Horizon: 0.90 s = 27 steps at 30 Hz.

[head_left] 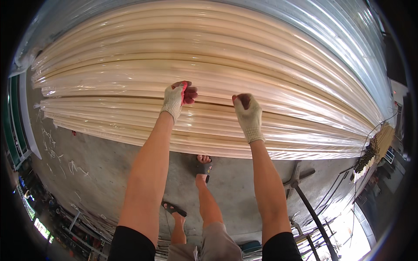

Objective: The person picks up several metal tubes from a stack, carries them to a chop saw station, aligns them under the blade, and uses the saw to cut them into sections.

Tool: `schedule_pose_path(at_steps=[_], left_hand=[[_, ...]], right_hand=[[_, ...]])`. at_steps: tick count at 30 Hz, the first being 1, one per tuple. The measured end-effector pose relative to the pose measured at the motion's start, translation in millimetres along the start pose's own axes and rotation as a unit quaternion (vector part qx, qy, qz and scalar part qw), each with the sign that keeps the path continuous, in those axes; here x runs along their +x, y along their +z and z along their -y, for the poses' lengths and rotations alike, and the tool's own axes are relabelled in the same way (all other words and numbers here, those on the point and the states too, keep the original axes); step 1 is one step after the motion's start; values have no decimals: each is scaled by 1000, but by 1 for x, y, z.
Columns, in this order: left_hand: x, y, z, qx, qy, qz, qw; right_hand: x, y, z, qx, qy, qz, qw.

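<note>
Item: long cream lengths (183,41) in clear plastic wrap (126,76), laid side by side from your left to your right, filling the middle of the view. A dark seam (213,102) runs between two rows of them, in line with your hands.

Left hand (179,96): pale knit glove (172,104), red on the palm side, over the lengths near the seam. Its fingers (190,95) curl inward; you cannot tell whether they close on anything.

Right hand (248,111): matching glove (254,126), apart from the left, also over the lengths. Its fingers (245,101) bend toward the thumb; again, you cannot tell whether they grip something.

Surroundings: bluish wrapped stock (348,39) beyond the lengths, toward the upper right. A bundle of thin tubes (368,156), ends showing, at their right end. A green frame (16,117) at far left. White scraps (78,168) on the grey floor (109,174).

In the way underfoot: a cross-footed metal stand (297,177) with a dark pole (315,217), just right of your right forearm. Your forward sandal (203,168) sits close to the lengths' near edge.
</note>
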State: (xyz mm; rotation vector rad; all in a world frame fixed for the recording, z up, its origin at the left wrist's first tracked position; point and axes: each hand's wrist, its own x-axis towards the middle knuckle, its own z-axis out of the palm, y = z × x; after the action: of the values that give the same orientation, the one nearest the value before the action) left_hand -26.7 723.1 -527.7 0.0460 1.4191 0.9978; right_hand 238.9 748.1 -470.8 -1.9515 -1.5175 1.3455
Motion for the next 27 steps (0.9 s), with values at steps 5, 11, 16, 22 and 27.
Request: schedule_pose_path(at_steps=[5,11,16,22,27], left_hand=[[-10,-11,0,8,-8,38,999],[-15,-4,-4,84,-59,-8,995],[-11,-8,-1,62,-66,-11,996],[0,-11,11,-51,-7,5,999],[17,-7,-1,-120,-19,27,992]], right_hand=[[71,-9,41,-259,-304,-77,914],[86,26,45,-444,-259,-54,856],[102,34,70,-503,-159,19,850],[100,47,36,-505,-255,-121,816],[104,41,49,-497,-237,-49,833]])
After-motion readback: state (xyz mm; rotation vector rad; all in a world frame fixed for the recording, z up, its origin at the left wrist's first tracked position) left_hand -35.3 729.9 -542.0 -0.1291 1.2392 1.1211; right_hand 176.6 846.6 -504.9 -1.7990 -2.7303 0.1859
